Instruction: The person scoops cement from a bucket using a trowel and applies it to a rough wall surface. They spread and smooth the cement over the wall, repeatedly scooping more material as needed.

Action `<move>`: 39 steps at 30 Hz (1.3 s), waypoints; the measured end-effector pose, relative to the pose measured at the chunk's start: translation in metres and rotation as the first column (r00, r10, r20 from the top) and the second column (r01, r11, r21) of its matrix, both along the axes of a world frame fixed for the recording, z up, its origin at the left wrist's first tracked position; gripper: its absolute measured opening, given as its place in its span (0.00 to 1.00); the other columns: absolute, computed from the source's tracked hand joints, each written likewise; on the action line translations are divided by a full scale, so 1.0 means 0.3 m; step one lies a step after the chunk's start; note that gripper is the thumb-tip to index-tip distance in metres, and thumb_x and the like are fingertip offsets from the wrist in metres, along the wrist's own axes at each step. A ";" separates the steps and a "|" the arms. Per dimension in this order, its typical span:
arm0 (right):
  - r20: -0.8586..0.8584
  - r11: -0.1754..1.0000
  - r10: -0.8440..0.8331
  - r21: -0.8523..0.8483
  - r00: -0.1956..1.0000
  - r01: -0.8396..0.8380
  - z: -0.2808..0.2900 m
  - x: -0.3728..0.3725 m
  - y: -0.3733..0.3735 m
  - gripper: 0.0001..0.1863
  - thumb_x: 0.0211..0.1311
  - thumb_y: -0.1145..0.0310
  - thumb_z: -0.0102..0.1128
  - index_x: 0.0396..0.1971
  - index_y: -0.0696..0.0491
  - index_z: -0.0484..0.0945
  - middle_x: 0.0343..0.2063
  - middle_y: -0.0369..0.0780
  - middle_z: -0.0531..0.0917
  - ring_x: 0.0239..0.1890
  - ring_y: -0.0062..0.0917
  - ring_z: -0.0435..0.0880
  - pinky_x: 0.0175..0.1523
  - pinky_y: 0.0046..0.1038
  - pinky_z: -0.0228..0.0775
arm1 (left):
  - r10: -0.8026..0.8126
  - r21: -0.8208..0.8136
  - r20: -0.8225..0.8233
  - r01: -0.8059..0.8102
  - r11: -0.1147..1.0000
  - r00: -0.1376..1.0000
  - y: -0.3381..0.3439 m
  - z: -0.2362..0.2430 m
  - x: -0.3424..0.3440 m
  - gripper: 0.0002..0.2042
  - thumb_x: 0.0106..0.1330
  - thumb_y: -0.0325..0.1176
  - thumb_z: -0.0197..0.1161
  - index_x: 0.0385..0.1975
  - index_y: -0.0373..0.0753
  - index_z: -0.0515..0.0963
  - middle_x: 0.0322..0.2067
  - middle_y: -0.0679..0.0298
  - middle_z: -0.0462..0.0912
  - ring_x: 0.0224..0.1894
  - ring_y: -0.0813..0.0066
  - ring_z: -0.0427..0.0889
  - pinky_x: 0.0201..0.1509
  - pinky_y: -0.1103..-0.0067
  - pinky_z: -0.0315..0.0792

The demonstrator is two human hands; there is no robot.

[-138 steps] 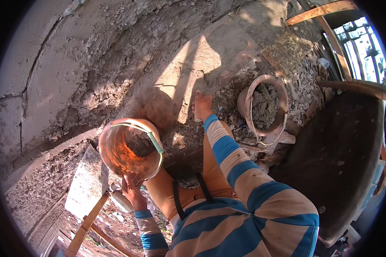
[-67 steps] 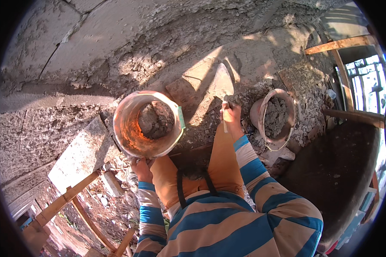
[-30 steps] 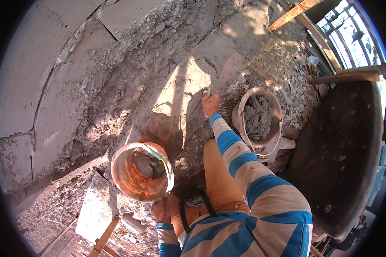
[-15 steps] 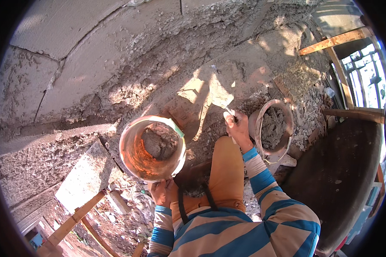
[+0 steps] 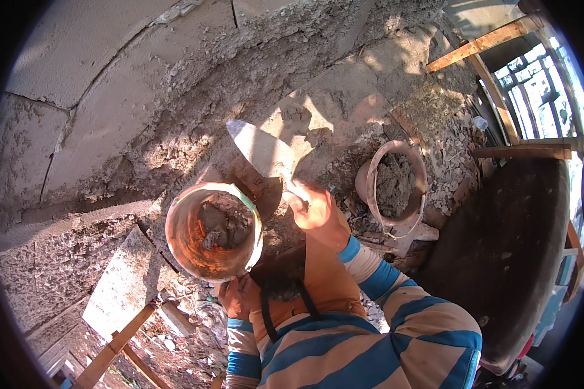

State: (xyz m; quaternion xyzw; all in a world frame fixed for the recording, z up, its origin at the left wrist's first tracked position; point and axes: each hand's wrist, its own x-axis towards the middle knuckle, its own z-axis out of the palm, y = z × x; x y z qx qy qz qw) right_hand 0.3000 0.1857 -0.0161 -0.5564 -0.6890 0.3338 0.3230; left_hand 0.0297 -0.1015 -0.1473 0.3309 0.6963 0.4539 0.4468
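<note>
My right hand (image 5: 316, 214) is closed around the handle of a trowel (image 5: 261, 148). Its pale pointed blade reaches up and left, beyond the bucket's far edge. An orange-stained bucket (image 5: 176, 228) is tipped so that its mouth faces me, with a grey lump of mortar (image 5: 226, 224) inside. At the near edge of this bucket my left hand (image 5: 237, 298) grips it from below, its fingers partly hidden. To the right of my right hand stands a second bucket (image 5: 374, 188), holding more grey mortar (image 5: 394, 185).
A rough block wall (image 5: 130, 97) runs across the far side. On the left lie a pale board (image 5: 124, 285) and a wooden batten (image 5: 113, 347). A large dark curved panel (image 5: 499, 253) fills the right, below wooden beams (image 5: 486, 43). Rubble (image 5: 444, 168) covers the ground.
My right hand has swung left with the trowel, bringing the blade closer to the held bucket. The whole view has shifted slightly; my left hand stays at the bucket.
</note>
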 end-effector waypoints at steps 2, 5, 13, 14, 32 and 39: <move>-0.063 0.948 -0.312 -0.082 0.948 0.306 -0.132 0.078 0.076 0.16 0.65 0.64 0.59 0.43 0.60 0.85 0.29 0.59 0.84 0.35 0.55 0.85 0.42 0.46 0.77 | -0.138 -0.071 -0.128 0.130 0.989 0.982 0.016 0.022 -0.011 0.19 0.73 0.31 0.63 0.58 0.27 0.69 0.48 0.45 0.84 0.48 0.51 0.87 0.54 0.62 0.83; 0.005 0.897 -0.428 -0.123 0.904 0.425 -0.297 0.282 0.147 0.15 0.67 0.65 0.58 0.31 0.64 0.81 0.19 0.51 0.79 0.22 0.45 0.82 0.29 0.41 0.72 | -0.197 -0.113 -0.131 0.183 0.977 0.972 0.104 0.142 0.059 0.20 0.73 0.32 0.63 0.58 0.27 0.70 0.48 0.44 0.84 0.47 0.50 0.87 0.52 0.62 0.83; -0.229 0.555 -0.767 -0.705 0.600 0.441 -0.445 0.385 0.220 0.13 0.74 0.62 0.56 0.38 0.59 0.77 0.25 0.36 0.77 0.18 0.22 0.77 0.22 0.29 0.71 | -0.236 -0.548 0.062 0.230 0.804 0.970 0.421 0.492 0.348 0.13 0.73 0.32 0.62 0.51 0.31 0.79 0.42 0.52 0.86 0.39 0.52 0.88 0.42 0.67 0.84; -0.249 0.554 -0.791 -0.679 0.559 0.482 -0.503 0.398 0.231 0.14 0.74 0.62 0.56 0.36 0.60 0.77 0.23 0.37 0.77 0.18 0.23 0.78 0.22 0.31 0.72 | -0.314 -0.417 -0.001 0.285 0.863 0.949 0.454 0.459 0.403 0.11 0.72 0.30 0.63 0.46 0.29 0.82 0.40 0.53 0.87 0.41 0.56 0.88 0.44 0.70 0.82; 0.073 0.579 -0.798 -0.182 0.598 0.794 -0.324 0.829 0.713 0.22 0.65 0.57 0.65 0.43 0.63 0.84 0.39 0.58 0.86 0.47 0.56 0.85 0.54 0.47 0.75 | -0.026 -0.675 -0.409 -0.283 0.682 0.912 1.130 -0.303 0.436 0.34 0.66 0.42 0.67 0.65 0.26 0.66 0.63 0.38 0.72 0.65 0.44 0.71 0.64 0.54 0.70; 0.218 0.605 -0.760 -0.107 0.612 0.789 -0.366 1.023 0.756 0.25 0.65 0.55 0.66 0.44 0.65 0.83 0.41 0.61 0.86 0.48 0.57 0.85 0.54 0.48 0.75 | 0.023 -0.627 -0.326 -0.235 0.743 0.945 0.943 -0.404 0.421 0.32 0.67 0.43 0.65 0.64 0.27 0.67 0.61 0.40 0.73 0.62 0.45 0.73 0.61 0.55 0.72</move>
